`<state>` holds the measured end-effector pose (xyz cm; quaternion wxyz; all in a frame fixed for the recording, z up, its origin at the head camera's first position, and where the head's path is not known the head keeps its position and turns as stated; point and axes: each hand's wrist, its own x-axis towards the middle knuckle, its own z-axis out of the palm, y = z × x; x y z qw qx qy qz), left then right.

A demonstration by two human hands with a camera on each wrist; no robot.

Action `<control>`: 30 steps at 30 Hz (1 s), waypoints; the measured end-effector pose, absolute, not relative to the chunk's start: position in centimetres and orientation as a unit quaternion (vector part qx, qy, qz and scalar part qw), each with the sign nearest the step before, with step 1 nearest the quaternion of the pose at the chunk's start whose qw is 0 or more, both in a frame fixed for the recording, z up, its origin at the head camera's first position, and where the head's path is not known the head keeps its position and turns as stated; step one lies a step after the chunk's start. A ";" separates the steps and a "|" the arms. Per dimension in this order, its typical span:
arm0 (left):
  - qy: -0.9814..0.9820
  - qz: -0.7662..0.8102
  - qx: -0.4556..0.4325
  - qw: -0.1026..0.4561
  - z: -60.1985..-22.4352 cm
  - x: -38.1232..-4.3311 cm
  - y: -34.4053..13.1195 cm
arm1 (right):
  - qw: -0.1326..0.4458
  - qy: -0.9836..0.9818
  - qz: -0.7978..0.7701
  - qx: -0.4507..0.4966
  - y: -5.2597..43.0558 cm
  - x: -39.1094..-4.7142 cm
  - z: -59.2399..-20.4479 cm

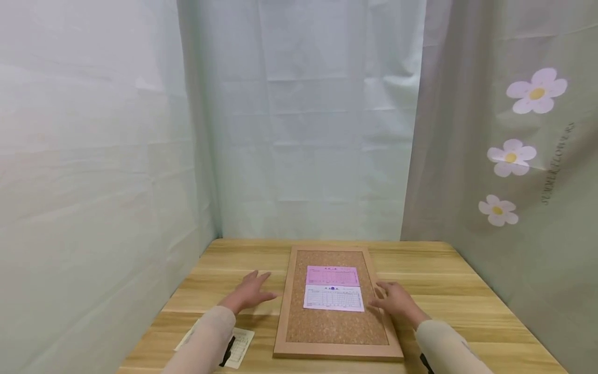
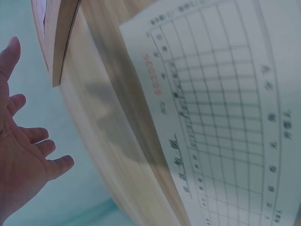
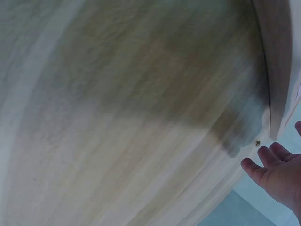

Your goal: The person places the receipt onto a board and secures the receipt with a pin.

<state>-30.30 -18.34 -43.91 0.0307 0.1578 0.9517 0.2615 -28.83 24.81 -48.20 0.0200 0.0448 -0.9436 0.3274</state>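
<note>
A framed cork board (image 1: 336, 327) lies flat on the wooden table. On its cork sit a pink printed slip (image 1: 332, 276) and, just below it, a white printed slip (image 1: 334, 299); a purple round spot, perhaps a pin, marks where they meet. To the left of the frame, my left hand (image 1: 249, 294) hovers with fingers spread, holding nothing. My right hand (image 1: 395, 301) is at the frame's right side, fingers loosely extended toward the white slip's edge. Whether it touches the frame cannot be told. In the right wrist view, the right hand (image 3: 280, 176) appears beside the frame's edge.
Partly beneath the left forearm lies another printed form (image 1: 242, 347), shown large in the left wrist view as a gridded sheet (image 2: 225, 108) with red digits. Pale curtains (image 1: 317, 130) enclose the table (image 1: 233, 259) at the back and both sides.
</note>
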 end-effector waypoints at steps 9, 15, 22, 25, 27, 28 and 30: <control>0.946 0.284 0.151 0.035 -44.3 -29.5 -20.4 | -0.005 -0.945 0.323 0.056 24.8 -28.3 -48.7; 0.944 0.294 0.149 0.032 -44.7 -29.2 -21.2 | -0.012 -0.949 0.310 0.059 24.6 -27.9 -48.7; 0.942 0.298 0.148 0.036 -44.7 -29.1 -21.2 | -0.033 -0.956 0.289 0.047 24.4 -27.5 -48.4; 0.940 0.303 0.151 0.040 -44.6 -29.0 -21.3 | -0.042 -0.956 0.289 0.039 24.4 -27.5 -48.3; 0.938 0.307 0.154 0.041 -44.7 -29.0 -21.4 | -0.045 -0.956 0.289 0.038 24.4 -27.5 -48.4; 0.938 0.308 0.156 0.041 -44.8 -29.0 -21.5 | -0.046 -0.955 0.290 0.036 24.3 -27.5 -48.4; 0.937 0.310 0.158 0.041 -44.9 -29.0 -21.9 | -0.047 -0.955 0.291 0.035 24.3 -27.5 -48.5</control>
